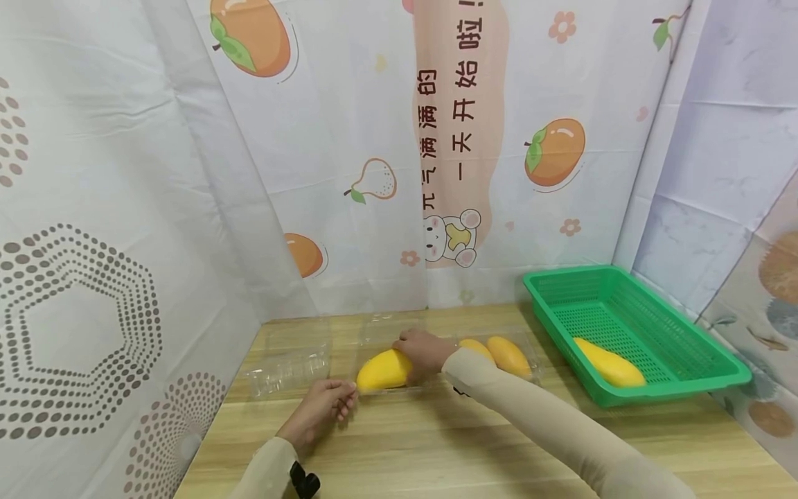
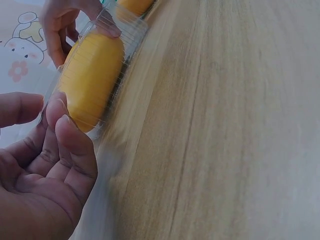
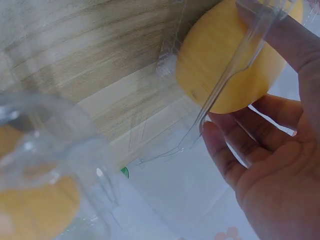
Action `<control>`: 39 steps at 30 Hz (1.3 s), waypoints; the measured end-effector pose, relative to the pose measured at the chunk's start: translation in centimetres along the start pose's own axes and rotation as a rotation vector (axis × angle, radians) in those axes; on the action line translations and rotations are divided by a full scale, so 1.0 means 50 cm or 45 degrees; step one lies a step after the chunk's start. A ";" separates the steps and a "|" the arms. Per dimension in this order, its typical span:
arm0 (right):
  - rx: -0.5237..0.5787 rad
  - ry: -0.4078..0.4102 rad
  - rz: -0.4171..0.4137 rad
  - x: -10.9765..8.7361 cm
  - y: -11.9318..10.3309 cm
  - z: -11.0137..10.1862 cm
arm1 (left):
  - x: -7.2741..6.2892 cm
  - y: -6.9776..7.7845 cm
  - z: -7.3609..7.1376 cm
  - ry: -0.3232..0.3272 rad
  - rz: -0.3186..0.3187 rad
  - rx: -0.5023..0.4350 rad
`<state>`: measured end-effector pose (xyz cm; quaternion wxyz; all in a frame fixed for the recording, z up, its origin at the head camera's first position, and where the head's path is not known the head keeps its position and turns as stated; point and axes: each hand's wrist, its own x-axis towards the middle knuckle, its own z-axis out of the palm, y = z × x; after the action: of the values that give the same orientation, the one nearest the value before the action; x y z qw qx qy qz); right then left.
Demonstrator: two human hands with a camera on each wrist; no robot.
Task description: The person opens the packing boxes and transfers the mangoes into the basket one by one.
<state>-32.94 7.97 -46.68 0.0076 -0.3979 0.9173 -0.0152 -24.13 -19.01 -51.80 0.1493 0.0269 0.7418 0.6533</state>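
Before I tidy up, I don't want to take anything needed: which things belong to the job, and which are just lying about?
Part of the job, it seems:
mango in the right hand
clear box the left hand pinches
two mangoes to its right
empty clear box to its left
green basket with one mango inside

Just background, nothing loose:
printed curtain behind the table

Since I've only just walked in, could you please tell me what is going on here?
A person's right hand grips a yellow mango in the middle clear plastic box, while their left hand pinches that box's edge. Two more mangoes sit in the right-hand clear box, and one lone mango lies in the green plastic basket at the right. Another clear box stands at the left, with no mango visible in it.
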 end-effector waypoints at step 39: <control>-0.195 0.098 -0.039 0.006 -0.028 0.008 | -0.004 0.001 0.001 0.008 -0.004 -0.034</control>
<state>-32.10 6.78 -47.03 -0.0584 -0.4105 0.9091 0.0395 -23.91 -18.99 -51.73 0.1482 0.0218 0.7334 0.6631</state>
